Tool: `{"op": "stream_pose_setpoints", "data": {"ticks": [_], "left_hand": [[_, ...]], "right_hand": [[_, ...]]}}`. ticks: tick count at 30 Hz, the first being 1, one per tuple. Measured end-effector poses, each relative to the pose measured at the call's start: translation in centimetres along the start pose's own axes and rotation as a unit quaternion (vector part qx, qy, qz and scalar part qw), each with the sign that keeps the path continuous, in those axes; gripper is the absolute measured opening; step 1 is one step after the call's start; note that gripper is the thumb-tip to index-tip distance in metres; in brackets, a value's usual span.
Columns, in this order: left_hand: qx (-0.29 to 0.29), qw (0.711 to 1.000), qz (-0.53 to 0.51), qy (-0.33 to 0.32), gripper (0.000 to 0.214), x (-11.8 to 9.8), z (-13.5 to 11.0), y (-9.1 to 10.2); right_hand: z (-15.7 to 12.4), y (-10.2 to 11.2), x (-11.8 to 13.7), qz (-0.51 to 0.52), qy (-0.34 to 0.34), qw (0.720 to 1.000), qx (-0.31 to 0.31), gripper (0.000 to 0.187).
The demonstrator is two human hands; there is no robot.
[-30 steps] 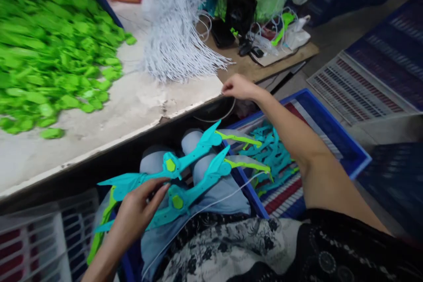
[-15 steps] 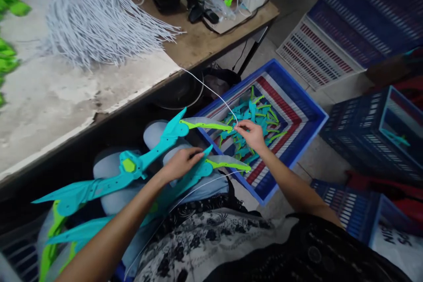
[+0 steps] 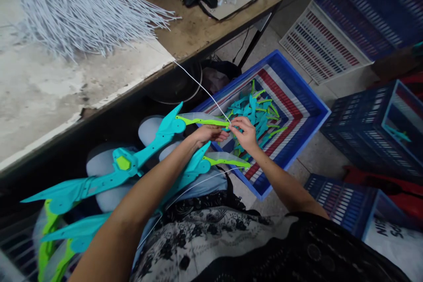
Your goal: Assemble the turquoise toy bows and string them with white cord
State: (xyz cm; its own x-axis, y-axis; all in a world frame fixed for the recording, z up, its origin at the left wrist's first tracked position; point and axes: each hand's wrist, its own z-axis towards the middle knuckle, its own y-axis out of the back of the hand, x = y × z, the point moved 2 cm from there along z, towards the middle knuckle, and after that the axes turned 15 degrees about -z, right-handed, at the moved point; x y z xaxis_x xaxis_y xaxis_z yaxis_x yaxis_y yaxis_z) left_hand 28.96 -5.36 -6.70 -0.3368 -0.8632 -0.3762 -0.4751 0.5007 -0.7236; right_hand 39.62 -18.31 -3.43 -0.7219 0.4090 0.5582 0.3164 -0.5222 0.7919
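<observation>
A teal toy bow point(image 3: 150, 145) with green tips lies across my knees. My right hand point(image 3: 244, 134) pinches a white cord point(image 3: 209, 92) at the end of its right green tip point(image 3: 205, 120). My left hand point(image 3: 211, 134) is just below that tip, fingers curled against its end, partly hidden. From the pinch the cord runs up and left to the table edge. Nearer my body lies a second teal bow point(image 3: 194, 165), partly covered by my left forearm. Another white cord point(image 3: 201, 180) trails from its green tip toward my lap.
A thick bundle of white cords point(image 3: 89, 13) spreads over the worn table point(image 3: 36, 101). On the floor at the right stands a blue, white and red crate point(image 3: 297, 119) holding several teal and green parts point(image 3: 256, 112). More crates point(image 3: 360, 123) stand farther right.
My left hand has moved right, from the nearer bow's teal point to the farther bow's green tip. My right hand stays at that tip with the cord. The view has shifted slightly.
</observation>
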Motion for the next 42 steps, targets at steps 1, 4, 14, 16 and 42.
{"op": "stream_pose_setpoints", "data": {"ticks": [1,4,14,16,42], "left_hand": [[0.013,1.000,-0.004,0.008,0.012,0.0,0.2,-0.1],[0.035,0.999,-0.014,0.016,0.015,0.1,0.9,-0.3],[-0.079,0.981,0.147,-0.099,0.017,-2.1,-7.0,0.4],[-0.096,0.974,0.136,-0.154,0.016,-3.5,-13.1,1.8],[-0.233,0.832,-0.197,-0.463,0.028,6.9,-31.0,3.5]], "right_hand": [[-0.1,-0.1,0.1,-0.007,0.012,1.000,-0.003,0.016],[-0.2,-0.3,0.2,0.002,0.042,0.999,-0.004,0.015],[-0.4,-0.9,-0.7,-0.013,0.031,0.999,0.012,0.040],[-0.3,-1.0,-0.9,-0.010,0.022,1.000,0.012,0.051],[-3.6,-15.2,29.0,-0.174,0.573,0.770,0.220,0.040]]}}
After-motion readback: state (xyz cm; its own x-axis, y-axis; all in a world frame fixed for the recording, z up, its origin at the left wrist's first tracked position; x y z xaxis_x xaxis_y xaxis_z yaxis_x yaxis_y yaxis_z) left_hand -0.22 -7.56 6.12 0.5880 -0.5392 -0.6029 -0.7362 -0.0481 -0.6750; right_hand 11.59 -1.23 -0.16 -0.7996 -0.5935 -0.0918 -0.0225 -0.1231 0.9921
